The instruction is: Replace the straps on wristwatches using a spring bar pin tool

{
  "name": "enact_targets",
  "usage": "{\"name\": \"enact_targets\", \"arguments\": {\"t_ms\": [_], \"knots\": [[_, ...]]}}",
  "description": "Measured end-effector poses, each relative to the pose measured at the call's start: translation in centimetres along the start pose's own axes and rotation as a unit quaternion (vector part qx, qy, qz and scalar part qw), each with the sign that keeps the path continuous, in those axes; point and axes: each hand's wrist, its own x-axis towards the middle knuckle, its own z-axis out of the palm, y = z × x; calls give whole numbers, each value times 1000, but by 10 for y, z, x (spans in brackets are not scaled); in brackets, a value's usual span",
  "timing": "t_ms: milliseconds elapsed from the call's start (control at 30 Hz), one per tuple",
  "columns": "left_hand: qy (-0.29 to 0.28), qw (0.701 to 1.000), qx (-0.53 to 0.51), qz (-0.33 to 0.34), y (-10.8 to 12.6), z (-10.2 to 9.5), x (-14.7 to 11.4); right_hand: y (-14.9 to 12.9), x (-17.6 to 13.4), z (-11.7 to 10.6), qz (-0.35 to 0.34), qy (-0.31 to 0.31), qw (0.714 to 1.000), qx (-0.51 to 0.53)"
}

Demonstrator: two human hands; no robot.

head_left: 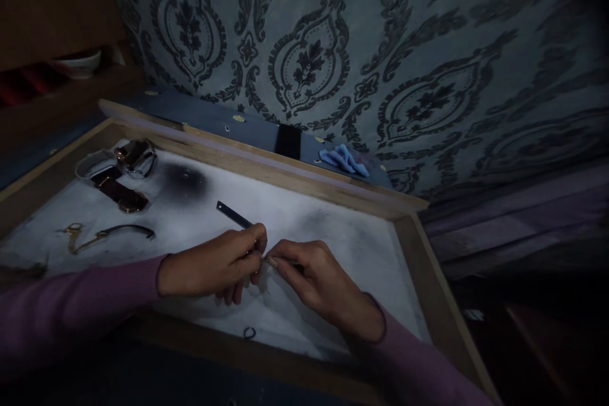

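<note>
My left hand (223, 263) and my right hand (316, 276) meet fingertip to fingertip over the white bottom of a shallow wooden tray (454, 304). Both are closed in a pinch. Something small and thin shows at the fingertips, too dim to name. Just beyond my left fingers is a flat dark strip (233, 214) with a hole at its far end; its near end is hidden by the hand, and I cannot tell whether the fingers touch it. Nearer to me, a small dark open ring (250, 332) lies on the tray's white bottom.
Watch-like pieces with brown straps (118, 191) lie at the tray's far left, beside a clear round dish (90, 165). A thin gold-and-dark band (111, 233) is below them. Behind the raised rim are a blue cloth (345, 160) and a black rectangle (288, 141).
</note>
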Motion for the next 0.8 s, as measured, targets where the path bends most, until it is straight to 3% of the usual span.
{"name": "enact_targets", "arguments": {"t_ms": [800], "knots": [[-40, 999, -32, -5, -4, -1, 0, 4, -2, 4, -51, 14, 998, -17]]}}
